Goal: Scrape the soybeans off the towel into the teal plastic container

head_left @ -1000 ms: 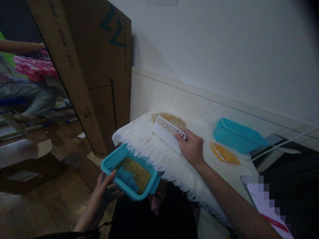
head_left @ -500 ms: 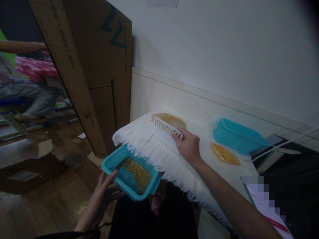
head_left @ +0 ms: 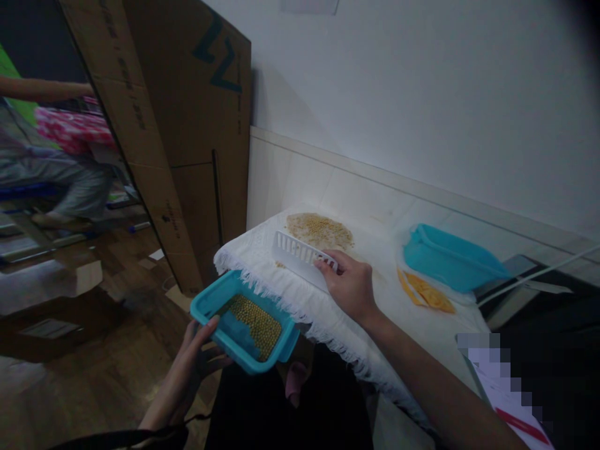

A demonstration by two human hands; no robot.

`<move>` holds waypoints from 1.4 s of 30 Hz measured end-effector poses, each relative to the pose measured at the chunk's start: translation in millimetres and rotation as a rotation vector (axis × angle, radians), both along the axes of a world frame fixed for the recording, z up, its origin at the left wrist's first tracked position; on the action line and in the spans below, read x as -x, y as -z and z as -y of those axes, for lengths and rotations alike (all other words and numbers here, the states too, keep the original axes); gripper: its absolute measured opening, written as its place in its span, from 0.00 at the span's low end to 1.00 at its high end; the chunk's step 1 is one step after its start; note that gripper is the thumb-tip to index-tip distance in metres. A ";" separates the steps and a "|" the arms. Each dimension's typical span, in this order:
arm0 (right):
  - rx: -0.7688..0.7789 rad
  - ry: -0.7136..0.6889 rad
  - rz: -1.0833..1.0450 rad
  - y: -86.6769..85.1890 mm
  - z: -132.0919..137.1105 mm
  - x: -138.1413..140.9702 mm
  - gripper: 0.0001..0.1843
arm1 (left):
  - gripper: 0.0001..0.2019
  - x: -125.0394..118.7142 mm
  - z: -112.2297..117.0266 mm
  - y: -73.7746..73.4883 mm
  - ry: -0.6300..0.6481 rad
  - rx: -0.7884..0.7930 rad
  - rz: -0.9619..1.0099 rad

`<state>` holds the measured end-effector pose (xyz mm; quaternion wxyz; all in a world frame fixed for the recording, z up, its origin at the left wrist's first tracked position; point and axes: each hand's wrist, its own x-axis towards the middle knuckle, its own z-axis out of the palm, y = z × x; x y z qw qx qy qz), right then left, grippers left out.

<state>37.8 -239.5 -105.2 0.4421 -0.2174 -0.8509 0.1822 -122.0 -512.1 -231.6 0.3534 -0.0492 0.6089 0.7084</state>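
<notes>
My left hand grips the near left rim of a blue plastic bin, held under the fringed edge of a white cloth. Yellowish beans lie along one side inside the bin. With my right hand I pinch the right end of a white slotted plastic divider, standing on its long edge on the cloth. A few loose beans lie on the near side of the divider. Behind it spreads a heap of beans on the cloth.
A second blue bin stands at the table's right, with a crumpled yellow packet in front. A tall cardboard box rises at the left. Beyond it a person sits. Papers lie at lower right.
The divider in my right hand has moved toward me and slightly left, away from the bean heap, nearing the cloth's fringed edge. My left hand still holds the bin in about the same place.
</notes>
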 end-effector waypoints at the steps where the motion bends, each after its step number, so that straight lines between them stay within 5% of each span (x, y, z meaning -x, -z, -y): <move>1: 0.002 -0.011 -0.003 1.0 1.5 -1.2 0.10 | 0.49 0.6 -0.3 -0.1 -0.002 -0.002 0.002; 17: -0.141 -0.128 -0.074 19.9 30.1 -19.2 0.10 | 0.49 8.9 -0.7 3.5 0.017 -0.019 -0.022; 32: -0.236 -0.268 -0.094 7.9 58.9 -25.3 0.10 | 0.50 8.1 -3.1 -1.9 0.034 0.004 -0.031; 35: -0.219 -0.150 -0.127 0.2 39.0 -19.3 0.09 | 0.50 10.2 -3.5 0.9 0.017 -0.009 -0.027; 42: -0.157 0.216 0.066 -7.0 -57.7 2.9 0.11 | 0.49 16.7 -1.8 15.6 0.021 0.018 0.032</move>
